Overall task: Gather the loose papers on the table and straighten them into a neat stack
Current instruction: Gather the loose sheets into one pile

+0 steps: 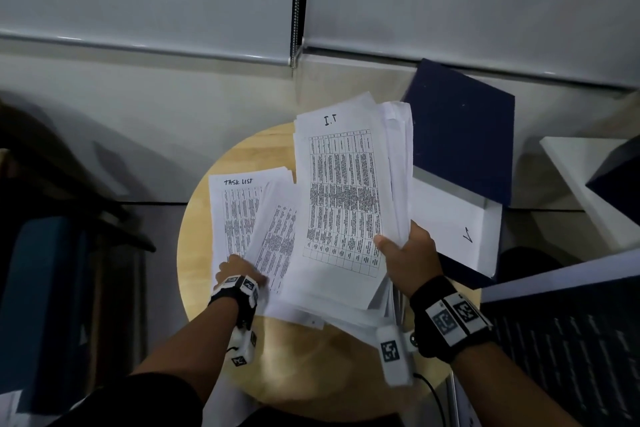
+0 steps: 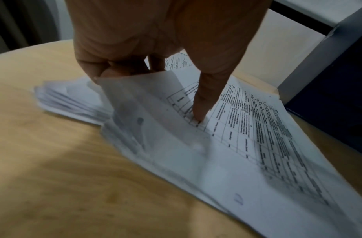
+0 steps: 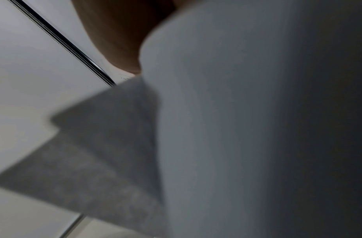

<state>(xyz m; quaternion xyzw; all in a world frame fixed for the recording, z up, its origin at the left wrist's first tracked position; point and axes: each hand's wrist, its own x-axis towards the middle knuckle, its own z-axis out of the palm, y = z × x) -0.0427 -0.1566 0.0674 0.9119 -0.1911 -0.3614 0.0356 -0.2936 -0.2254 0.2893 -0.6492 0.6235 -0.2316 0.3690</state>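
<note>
Loose papers (image 1: 341, 204) at frame centre of head view, fanned over round wooden tabletop (image 1: 197, 232).

Right hand (image 1: 410, 258) grasping thick uneven bundle at lower right corner, thumb on top sheet.

Left hand (image 1: 239, 272) at lower left, pinching lifted corner of smaller pile (image 1: 239, 215), one finger pressing down on printed sheet.

Likely handling: light, floppy, slippery sheet on sheet; thick bundle stiffer. Best hold: both long edges, then tap on tabletop.

Readable handwriting: "I.T" on top sheet, "TASK LIST" on left pile. Printed tables illegible.
</note>
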